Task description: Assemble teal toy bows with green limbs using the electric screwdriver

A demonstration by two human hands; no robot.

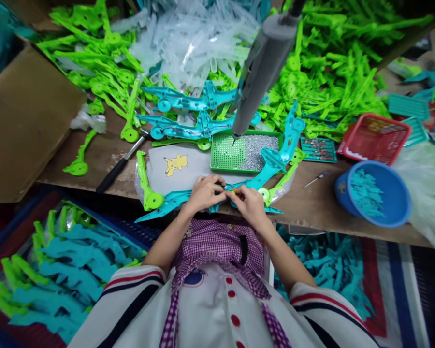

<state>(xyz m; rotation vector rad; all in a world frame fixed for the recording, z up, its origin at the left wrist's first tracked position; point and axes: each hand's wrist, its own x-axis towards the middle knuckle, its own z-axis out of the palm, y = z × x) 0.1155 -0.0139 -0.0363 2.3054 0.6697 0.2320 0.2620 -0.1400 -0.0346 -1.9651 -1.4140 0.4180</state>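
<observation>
My left hand (204,192) and my right hand (250,203) meet at the near edge of the table, fingers pinched on a long teal plastic part (275,162) that slants up to the right. A small lime green piece shows between my fingertips. A lime green plastic arm (145,186) lies just left of my left hand. Behind my hands sits a green tray (224,152) with small silvery screws, and a grey hanging screwdriver (263,63) points its tip down at it. A grey mat with a yellow cartoon sticker (176,164) lies under the work.
Heaps of lime green parts (329,63) and clear parts (192,43) fill the back. A blue bowl of teal pieces (373,193), a red basket (375,137), a cardboard box (21,121) and a black-handled tool (118,169) surround the spot. Bins of parts (65,270) stand below.
</observation>
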